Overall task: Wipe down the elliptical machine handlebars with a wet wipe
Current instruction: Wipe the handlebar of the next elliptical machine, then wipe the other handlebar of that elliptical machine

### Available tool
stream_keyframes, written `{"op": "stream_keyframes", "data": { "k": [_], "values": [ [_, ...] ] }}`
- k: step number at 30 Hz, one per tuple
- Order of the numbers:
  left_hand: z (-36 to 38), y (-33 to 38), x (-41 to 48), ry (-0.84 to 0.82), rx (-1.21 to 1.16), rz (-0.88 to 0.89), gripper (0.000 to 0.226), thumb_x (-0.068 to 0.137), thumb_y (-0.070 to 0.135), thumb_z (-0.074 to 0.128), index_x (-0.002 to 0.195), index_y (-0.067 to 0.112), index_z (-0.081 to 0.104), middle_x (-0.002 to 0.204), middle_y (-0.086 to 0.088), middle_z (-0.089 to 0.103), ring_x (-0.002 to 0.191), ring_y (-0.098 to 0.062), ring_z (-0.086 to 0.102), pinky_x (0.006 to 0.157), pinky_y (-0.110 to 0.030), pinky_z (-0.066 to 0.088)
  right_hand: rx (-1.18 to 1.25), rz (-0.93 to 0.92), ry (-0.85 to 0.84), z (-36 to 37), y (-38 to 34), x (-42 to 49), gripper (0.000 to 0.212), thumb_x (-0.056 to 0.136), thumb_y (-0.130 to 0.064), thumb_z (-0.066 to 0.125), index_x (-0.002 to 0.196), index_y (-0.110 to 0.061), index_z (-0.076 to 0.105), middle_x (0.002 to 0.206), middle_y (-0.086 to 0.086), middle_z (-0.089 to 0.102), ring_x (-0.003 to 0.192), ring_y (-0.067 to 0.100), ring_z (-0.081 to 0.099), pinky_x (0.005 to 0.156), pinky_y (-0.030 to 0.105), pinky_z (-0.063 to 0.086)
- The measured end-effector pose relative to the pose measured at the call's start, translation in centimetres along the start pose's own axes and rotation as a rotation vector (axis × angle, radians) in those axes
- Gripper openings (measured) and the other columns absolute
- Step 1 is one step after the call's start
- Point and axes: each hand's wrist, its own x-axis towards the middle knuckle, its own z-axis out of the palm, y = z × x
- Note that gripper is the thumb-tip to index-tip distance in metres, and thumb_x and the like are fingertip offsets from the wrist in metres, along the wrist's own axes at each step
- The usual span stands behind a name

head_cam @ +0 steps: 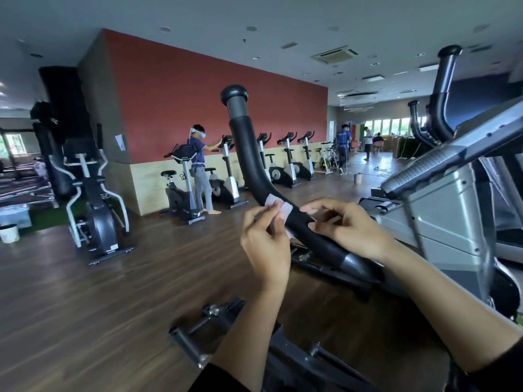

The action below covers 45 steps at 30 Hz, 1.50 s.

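A gym hall with a dark wood-plank floor (85, 292) and a long red wall (198, 94) fills the view; a row of grey-and-black exercise bikes (288, 165) stands along that wall, and a person in a blue top wearing a white headset (199, 162) stands at one of them. A small white bin (10, 233) sits on the floor at the far left.

In the foreground the black padded handlebar (249, 154) of the elliptical curves up from lower right to a round knob at its top. The thin white wet wipe (284, 210) lies draped over the bar's lower stretch, just above its grey collar. The left hand (266, 247) pinches the wipe's near edge between thumb and fingertips – fingers bunched together, clamped on the cloth. The right hand (349, 226) sits just below the wipe – its fingers curl over the far side of the bar and its thumb presses the near side; whether it also catches a corner of the wipe I cannot tell.

To the right rise the machine's silver-grey console housing (441, 193) and a second black handlebar (444, 89).
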Motion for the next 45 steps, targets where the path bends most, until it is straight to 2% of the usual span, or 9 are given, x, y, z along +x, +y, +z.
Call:
{"op": "stream_keyframes", "data": {
  "k": [4,10,15,19,22,28,33,39,45],
  "values": [
    [-1.2,1.8,-2.3,-0.097,0.010,-0.089,0.030,0.075,-0.003,0.073,0.097,0.016,0.076,0.091,0.004,0.066,0.077,-0.018,0.065,0.073,-0.014,0.043,-0.130,-0.040,0.079,-0.4,0.4,-3.4,0.039,0.081,-0.012,0.072,0.105,-0.040,0.062,0.107,-0.006,0.062,0.093,0.011,0.059,0.077,0.011,0.042],
    [-4.7,2.5,-5.4,-0.179,0.047,-0.191,0.027,0.078,0.001,0.071,0.098,0.018,0.076,0.093,0.000,0.072,0.078,-0.014,0.067,0.067,0.001,0.039,-0.345,-0.105,0.213,1.3,0.0,-8.7,0.039,0.077,-0.007,0.068,0.113,-0.023,0.067,0.105,-0.004,0.059,0.104,0.019,0.049,0.090,0.021,0.036],
    [-8.2,1.5,-7.9,-0.268,0.151,-0.277,0.022,0.079,0.006,0.071,0.096,0.018,0.076,0.090,0.000,0.073,0.080,-0.013,0.066,0.067,-0.008,0.040,-0.378,-0.085,0.092,5.0,-0.1,-11.4,0.043,0.076,-0.012,0.064,0.117,-0.026,0.064,0.115,-0.003,0.059,0.114,0.019,0.049,0.094,0.034,0.045],
    [-11.6,-0.6,-10.0,-0.331,0.231,-0.332,0.013,0.081,0.007,0.068,0.087,0.016,0.076,0.078,0.005,0.071,0.064,0.005,0.056,0.063,0.000,0.036,-0.381,0.026,-0.011,9.2,1.4,-12.6,0.038,0.082,-0.019,0.062,0.119,-0.028,0.062,0.122,-0.003,0.056,0.119,0.022,0.047,0.089,0.031,0.045],
    [-14.1,-3.8,-11.2,-0.397,0.308,-0.351,0.010,0.081,0.014,0.070,0.083,0.022,0.076,0.076,0.010,0.068,0.065,0.001,0.058,0.067,-0.016,0.046,-0.367,0.061,-0.093,13.1,2.2,-12.8,0.036,0.085,-0.022,0.060,0.121,-0.024,0.059,0.124,0.000,0.055,0.121,0.023,0.044,0.086,0.033,0.044],
    [-19.4,-11.9,-11.7,-0.438,0.414,-0.411,0.015,0.082,0.026,0.071,0.095,0.021,0.076,0.087,0.003,0.070,0.070,-0.005,0.062,0.066,-0.015,0.047,-0.336,0.028,-0.234,22.9,3.2,-11.2,0.037,0.088,-0.025,0.059,0.125,-0.023,0.055,0.126,-0.002,0.053,0.116,0.021,0.046,0.083,0.029,0.042],
    [-25.0,-21.0,-9.2,-0.467,0.504,-0.500,0.023,0.080,0.035,0.056,0.084,0.023,0.075,0.082,0.005,0.072,0.075,-0.005,0.064,0.068,-0.014,0.043,-0.376,-0.015,-0.360,33.8,3.1,-7.5,0.034,0.091,-0.030,0.055,0.124,-0.020,0.056,0.126,-0.001,0.055,0.115,0.021,0.049,0.089,0.032,0.042],
    [-31.8,-30.4,-2.3,-0.443,0.582,-0.540,0.018,0.079,0.006,0.065,0.075,0.023,0.070,0.071,0.010,0.067,0.077,-0.005,0.059,0.066,-0.004,0.037,-0.366,0.020,-0.467,46.4,1.3,-0.3,0.034,0.093,-0.035,0.050,0.125,-0.024,0.053,0.126,-0.006,0.054,0.119,0.017,0.047,0.096,0.030,0.035],
    [-34.7,-41.5,3.5,-0.455,0.639,-0.607,0.021,0.082,0.007,0.068,0.077,0.027,0.073,0.071,0.003,0.068,0.069,-0.003,0.058,0.071,-0.013,0.043,-0.327,0.107,-0.514,56.1,1.9,7.6,0.034,0.093,-0.040,0.051,0.124,-0.027,0.055,0.130,-0.006,0.054,0.122,0.016,0.049,0.098,0.031,0.038]
  ]
}}
